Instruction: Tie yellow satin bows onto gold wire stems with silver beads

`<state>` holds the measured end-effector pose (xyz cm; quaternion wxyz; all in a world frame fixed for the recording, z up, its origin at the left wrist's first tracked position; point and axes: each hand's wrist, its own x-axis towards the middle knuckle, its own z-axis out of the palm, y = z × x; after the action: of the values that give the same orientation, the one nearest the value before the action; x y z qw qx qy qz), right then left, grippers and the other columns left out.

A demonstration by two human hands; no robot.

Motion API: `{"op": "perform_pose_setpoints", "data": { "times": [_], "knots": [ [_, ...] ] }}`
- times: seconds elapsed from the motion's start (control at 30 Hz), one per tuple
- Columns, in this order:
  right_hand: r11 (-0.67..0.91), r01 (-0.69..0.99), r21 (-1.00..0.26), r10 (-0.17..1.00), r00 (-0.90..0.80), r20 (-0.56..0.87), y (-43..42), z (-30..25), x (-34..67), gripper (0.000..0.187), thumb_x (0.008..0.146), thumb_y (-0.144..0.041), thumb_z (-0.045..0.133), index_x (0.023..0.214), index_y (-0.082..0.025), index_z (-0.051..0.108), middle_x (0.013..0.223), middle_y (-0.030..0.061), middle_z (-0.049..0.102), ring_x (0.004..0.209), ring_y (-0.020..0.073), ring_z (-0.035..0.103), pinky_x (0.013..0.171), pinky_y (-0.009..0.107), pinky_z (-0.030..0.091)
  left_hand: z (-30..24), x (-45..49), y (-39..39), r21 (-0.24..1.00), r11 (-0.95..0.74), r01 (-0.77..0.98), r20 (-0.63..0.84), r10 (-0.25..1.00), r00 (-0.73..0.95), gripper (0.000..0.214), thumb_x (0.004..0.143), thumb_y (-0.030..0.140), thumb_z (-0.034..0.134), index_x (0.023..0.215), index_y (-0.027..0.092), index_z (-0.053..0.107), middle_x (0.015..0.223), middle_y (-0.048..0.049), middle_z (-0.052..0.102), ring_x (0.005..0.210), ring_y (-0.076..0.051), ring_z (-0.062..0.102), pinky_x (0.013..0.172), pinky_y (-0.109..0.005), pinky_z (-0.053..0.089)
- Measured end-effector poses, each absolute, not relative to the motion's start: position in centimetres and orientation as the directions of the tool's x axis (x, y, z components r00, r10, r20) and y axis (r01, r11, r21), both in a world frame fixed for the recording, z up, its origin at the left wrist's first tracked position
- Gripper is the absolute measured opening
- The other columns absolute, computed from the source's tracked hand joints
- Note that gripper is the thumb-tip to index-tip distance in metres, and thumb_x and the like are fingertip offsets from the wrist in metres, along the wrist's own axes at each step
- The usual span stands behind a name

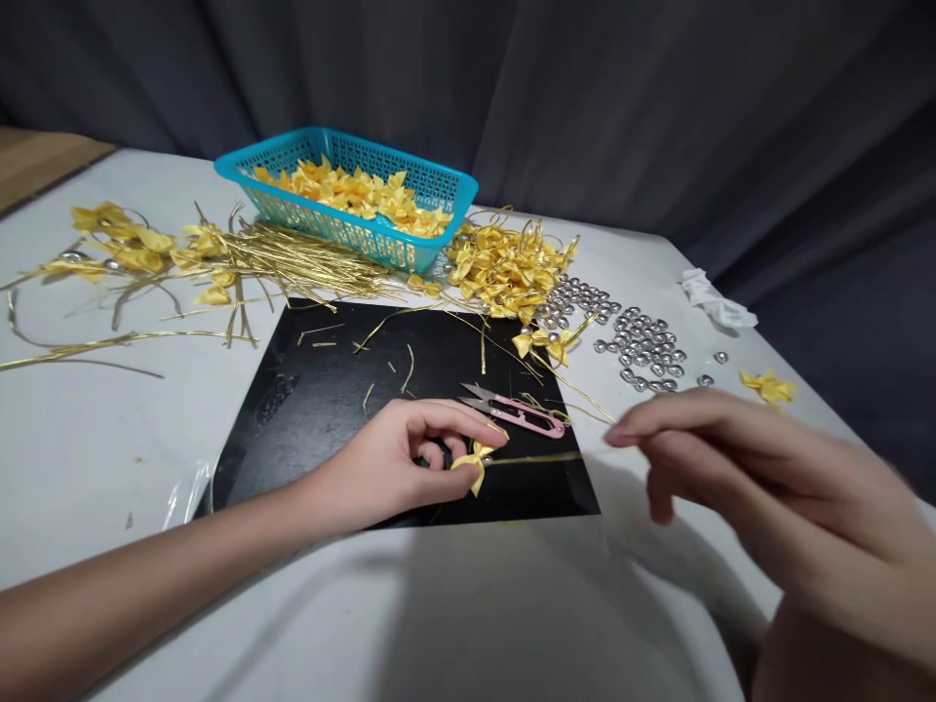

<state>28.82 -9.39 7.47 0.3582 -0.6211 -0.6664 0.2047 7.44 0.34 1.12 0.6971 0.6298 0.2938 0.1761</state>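
Note:
My left hand (409, 453) rests on the black mat (322, 390), fingers pinched on a small yellow ribbon bow (475, 458) with a gold wire (537, 457) trailing right. My right hand (738, 468) hovers above the mat's right edge, fingers loosely extended and apart, holding nothing. Pink thread snips (516, 409) lie on the mat just beyond my left fingers, between the two hands.
A teal basket (420, 185) of yellow bows stands at the back. Gold wires (292, 258) and bows lie left of it, a bow pile (508, 268) to its right, then silver beads (643, 346), one stray bow (767, 387) and crumpled white paper (713, 302).

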Motion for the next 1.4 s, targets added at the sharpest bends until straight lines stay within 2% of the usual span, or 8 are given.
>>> {"op": "perform_pose_setpoints", "data": {
  "times": [0.1,0.2,0.3,0.5,0.7,1.07,1.23,1.4],
  "knots": [
    [0.208,0.731,-0.650,0.977,-0.188,0.101,-8.8,7.1,28.0,0.018,0.090,-0.026,0.048,0.104,-0.031,0.058,0.073,-0.0028,0.065,0.050,0.0097,0.055,0.044,0.019,0.045,0.9,7.4,0.4,0.980,0.151,0.126,-0.193,0.616,0.764,0.022,0.072,0.013,0.064,0.092,0.011,0.070,0.099,-0.0074,0.066,0.063,-0.005,0.047,0.047,-0.012,0.035],
    [0.244,0.740,-0.627,0.967,-0.235,0.099,-8.8,6.4,27.6,0.013,0.089,-0.022,0.050,0.100,-0.027,0.056,0.074,-0.0035,0.066,0.046,0.0077,0.050,0.043,0.019,0.041,0.7,7.4,0.4,0.980,0.150,0.130,-0.195,0.605,0.772,0.023,0.073,0.015,0.064,0.094,0.011,0.070,0.099,-0.0076,0.065,0.062,-0.006,0.047,0.046,-0.014,0.034],
    [0.290,0.761,-0.580,0.957,-0.237,0.167,-8.8,5.7,27.0,0.011,0.088,-0.015,0.050,0.088,-0.024,0.056,0.073,-0.0037,0.063,0.051,0.0063,0.050,0.048,0.018,0.040,0.7,7.4,0.4,0.980,0.149,0.135,-0.198,0.599,0.776,0.023,0.073,0.016,0.064,0.095,0.011,0.069,0.098,-0.0076,0.064,0.062,-0.006,0.046,0.046,-0.015,0.033],
    [0.367,0.769,-0.523,0.930,-0.291,0.225,-8.6,4.8,25.7,0.015,0.087,-0.008,0.048,0.090,-0.021,0.056,0.073,-0.0031,0.059,0.051,0.0048,0.045,0.053,0.017,0.039,1.0,7.4,0.3,0.979,0.161,0.123,-0.196,0.604,0.772,0.023,0.072,0.016,0.064,0.093,0.010,0.069,0.096,-0.0075,0.064,0.063,-0.007,0.046,0.046,-0.015,0.032],
    [0.351,0.796,-0.493,0.936,-0.300,0.183,-8.7,4.3,25.4,0.014,0.088,-0.011,0.046,0.089,-0.020,0.057,0.073,-0.0010,0.060,0.060,0.0081,0.052,0.055,0.020,0.039,1.2,7.3,0.3,0.975,0.171,0.141,-0.217,0.604,0.766,0.026,0.069,0.016,0.064,0.094,0.009,0.069,0.094,-0.0078,0.063,0.060,-0.006,0.044,0.046,-0.015,0.032],
    [0.351,0.773,-0.529,0.936,-0.314,0.161,-8.6,4.6,25.3,0.014,0.088,-0.009,0.045,0.086,-0.019,0.055,0.071,-0.0022,0.057,0.059,0.0064,0.049,0.054,0.017,0.040,1.1,7.2,0.3,0.971,0.166,0.172,-0.238,0.602,0.762,0.029,0.068,0.021,0.066,0.095,0.011,0.070,0.095,-0.0088,0.061,0.059,-0.007,0.043,0.046,-0.017,0.031],
    [0.318,0.714,-0.624,0.946,-0.199,0.255,-9.1,5.4,25.6,0.014,0.087,-0.009,0.048,0.088,-0.022,0.053,0.064,-0.0046,0.054,0.043,0.0036,0.040,0.037,0.017,0.029,1.1,7.4,0.4,0.966,0.182,0.183,-0.257,0.619,0.742,0.028,0.067,0.020,0.065,0.094,0.011,0.071,0.093,-0.0081,0.061,0.056,-0.005,0.041,0.046,-0.016,0.031],
    [0.250,0.698,-0.671,0.899,0.090,0.428,-9.5,6.1,25.6,0.011,0.087,-0.016,0.053,0.085,-0.025,0.058,0.048,-0.0056,0.038,0.040,0.0082,0.033,0.038,0.022,0.026,1.1,7.5,0.4,0.966,0.169,0.194,-0.258,0.621,0.740,0.027,0.068,0.019,0.065,0.093,0.012,0.071,0.097,-0.0081,0.063,0.057,-0.005,0.042,0.045,-0.015,0.031]
  ]
}}
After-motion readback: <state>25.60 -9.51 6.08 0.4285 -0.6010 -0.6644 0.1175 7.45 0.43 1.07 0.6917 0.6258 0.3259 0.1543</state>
